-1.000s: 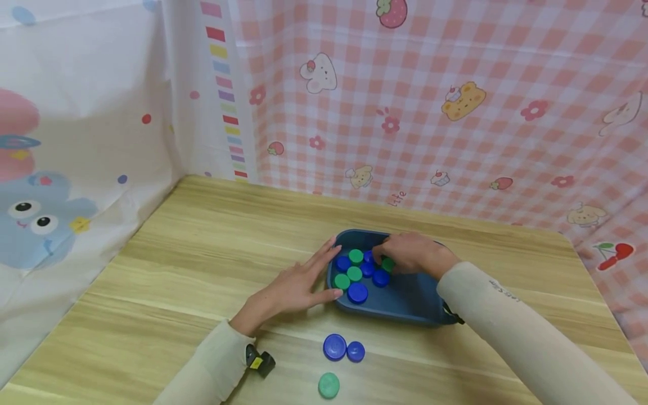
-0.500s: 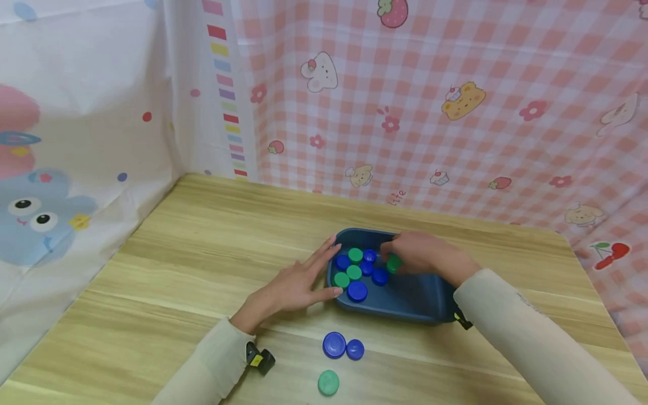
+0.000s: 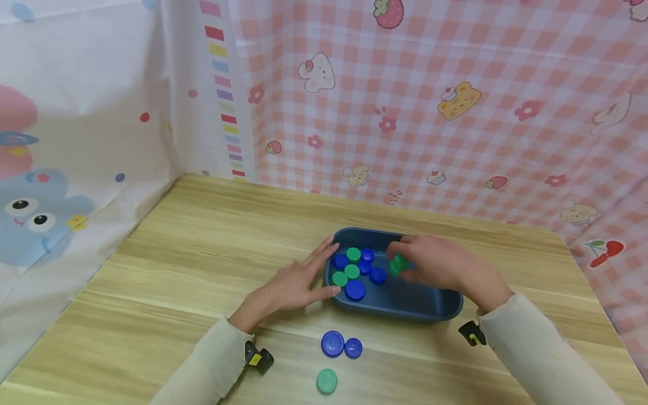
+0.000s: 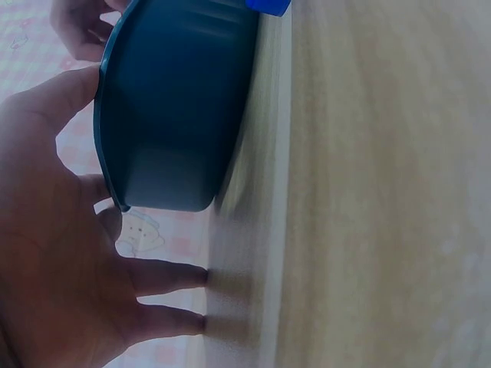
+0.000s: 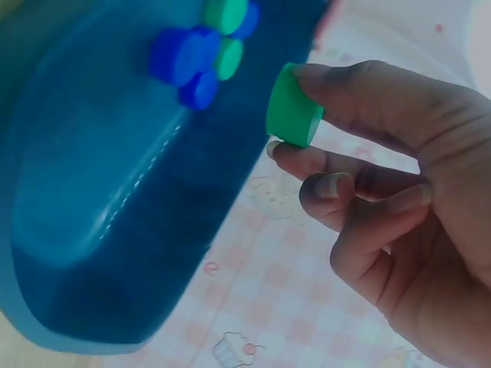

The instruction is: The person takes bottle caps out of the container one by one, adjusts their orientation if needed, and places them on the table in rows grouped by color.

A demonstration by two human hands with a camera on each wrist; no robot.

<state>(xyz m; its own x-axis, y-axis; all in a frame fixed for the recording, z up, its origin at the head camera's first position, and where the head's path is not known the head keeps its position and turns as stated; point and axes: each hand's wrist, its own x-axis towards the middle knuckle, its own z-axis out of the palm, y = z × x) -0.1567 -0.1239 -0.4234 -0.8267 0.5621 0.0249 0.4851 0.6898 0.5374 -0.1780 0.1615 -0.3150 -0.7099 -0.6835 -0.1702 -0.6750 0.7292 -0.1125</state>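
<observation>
My right hand [image 3: 440, 265] pinches a green bottle cap [image 5: 293, 109] between thumb and fingertip, over the inside of a dark blue tray [image 3: 400, 298]. In the right wrist view the other fingers curl loosely below the cap. My left hand [image 3: 289, 288] has its fingers spread along the tray's left end, thumb at the near edge. The left wrist view shows that thumb against the rim [image 4: 98, 130]. Blue caps, such as a large blue cap [image 3: 355, 290], and green caps, such as a green cap [image 3: 351, 272], lie grouped in the tray's left half.
On the wooden table [image 3: 202, 253], nearer than the tray, lie a large blue cap [image 3: 332, 343], a smaller blue cap [image 3: 353, 348] beside it, and a pale green cap [image 3: 327, 381]. A pink checked curtain [image 3: 405, 112] hangs behind, a white printed one [image 3: 116, 84] at the left.
My right hand has drawn the green cap rightward, away from the grouped caps, and its forearm has shifted right. My left hand stays at the tray's left end.
</observation>
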